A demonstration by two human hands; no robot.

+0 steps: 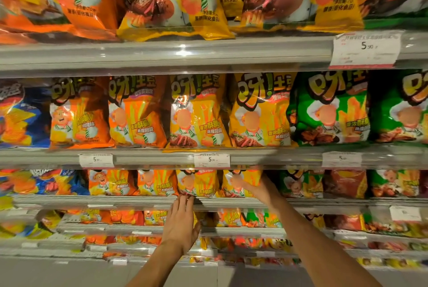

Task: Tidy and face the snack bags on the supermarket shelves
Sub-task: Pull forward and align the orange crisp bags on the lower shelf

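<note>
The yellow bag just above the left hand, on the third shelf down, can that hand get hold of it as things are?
Probably yes. The left hand is open, fingertips at the bottom edge of the yellow bag, with nothing between them. The right hand is on the next bag.

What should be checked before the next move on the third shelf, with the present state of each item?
1. Left hand at the bottom edge of its yellow bag: ok, straight fingertips touch it.
2. Right hand on the neighbouring yellow bag: ok, though the grip is blurred, cannot tell.
3. Both bags face forward: ok, printed fronts show.
4. Bags upright: cannot tell, the view is blurred.
5. Bags behind the shelf edge: not ok, the left bag's bottom overhangs it.
6. Price tag above unblocked: ok.
</note>
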